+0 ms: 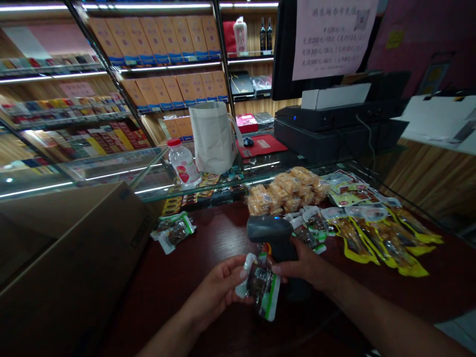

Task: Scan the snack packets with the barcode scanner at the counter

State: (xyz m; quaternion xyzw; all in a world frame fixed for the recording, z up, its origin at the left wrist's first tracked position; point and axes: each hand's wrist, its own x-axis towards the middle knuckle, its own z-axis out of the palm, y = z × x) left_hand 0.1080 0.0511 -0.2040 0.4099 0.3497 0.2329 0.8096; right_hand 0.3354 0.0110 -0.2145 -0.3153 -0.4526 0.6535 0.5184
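My left hand [219, 285] pinches a small snack packet [258, 281] by its left edge, with clear film, a green stripe and dark pieces inside. A dark grey barcode scanner [269, 229] stands behind the packet, its head pointing left. My right hand [303, 263] is closed around the scanner's handle, and its thumb reaches the packet's right edge. Similar green-edged packets [310, 225] lie just beyond my right hand. Another small pile of packets [174, 230] sits to the left on the dark red table [219, 228].
An open cardboard box [122, 238] fills the left side. Wrapped biscuits [286, 188] and yellow-edged food packs [383, 238] lie at the right. Behind are a glass counter holding a bottle [184, 166] and a white bag [212, 139], and a black monitor [284, 49].
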